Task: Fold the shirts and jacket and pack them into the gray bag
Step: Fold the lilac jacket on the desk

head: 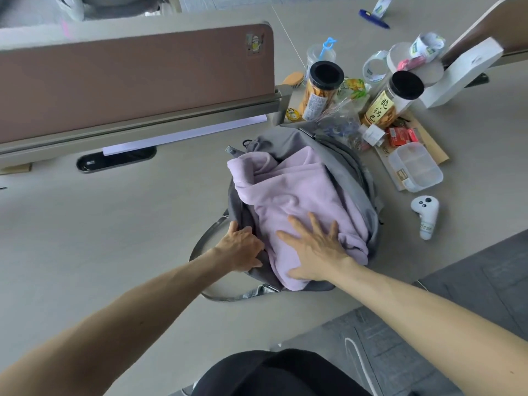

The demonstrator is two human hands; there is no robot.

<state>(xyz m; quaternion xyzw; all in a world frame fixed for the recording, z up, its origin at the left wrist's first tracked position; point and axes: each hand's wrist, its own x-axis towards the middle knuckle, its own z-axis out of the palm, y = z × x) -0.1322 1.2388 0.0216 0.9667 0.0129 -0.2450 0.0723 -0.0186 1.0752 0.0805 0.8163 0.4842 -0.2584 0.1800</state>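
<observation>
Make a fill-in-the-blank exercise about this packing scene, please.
1. The right hand lies flat on the purple garment; the left hand grips the gray ____.
2. Both snack jars have ____ lids.
3. The white controller lies to the ____ of the purple garment.
Missing words: bag; black; right.

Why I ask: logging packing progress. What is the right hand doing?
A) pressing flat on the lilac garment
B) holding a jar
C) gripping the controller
A: the right hand lies open, fingers spread, on the lilac garment in the bag.
</observation>
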